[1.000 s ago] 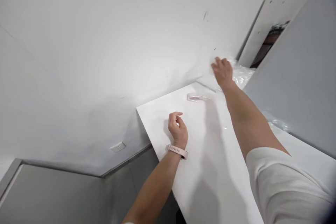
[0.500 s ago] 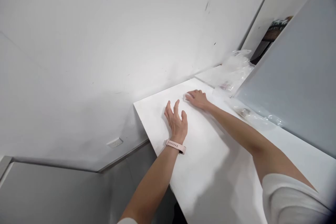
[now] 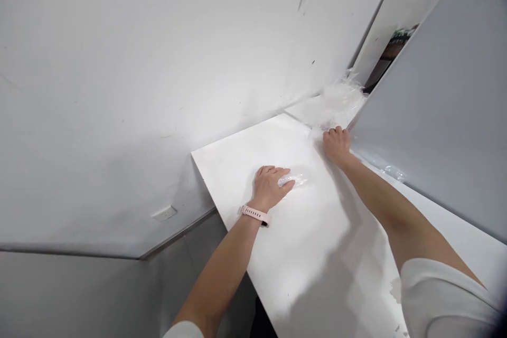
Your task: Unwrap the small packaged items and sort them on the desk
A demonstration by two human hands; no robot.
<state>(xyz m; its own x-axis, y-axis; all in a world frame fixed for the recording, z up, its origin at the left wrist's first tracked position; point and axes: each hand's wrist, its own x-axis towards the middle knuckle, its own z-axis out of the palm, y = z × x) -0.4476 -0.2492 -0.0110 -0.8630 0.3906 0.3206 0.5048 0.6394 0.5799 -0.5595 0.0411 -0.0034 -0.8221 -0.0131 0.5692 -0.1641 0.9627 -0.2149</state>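
My left hand (image 3: 271, 186), with a pale pink wristband (image 3: 255, 214), rests on the white tabletop (image 3: 317, 243). Crumpled clear plastic (image 3: 299, 179) lies between its thumb and fingers. Farther right, my right hand (image 3: 337, 147) has its fingers curled down by the near edge of a heap of clear plastic bags (image 3: 343, 100). What those fingers hold, if anything, is hidden behind the hand.
A grey panel (image 3: 443, 100) stands along the table's right side, with more clear plastic (image 3: 390, 170) at its foot. A white board (image 3: 382, 26) leans in the back corner. The wall (image 3: 158, 63) has an outlet (image 3: 164, 214) left of the table.
My right hand has moved right to the plastic heap, away from the small pale item it was touching. My left hand has lowered from spread, raised fingers onto clear plastic.
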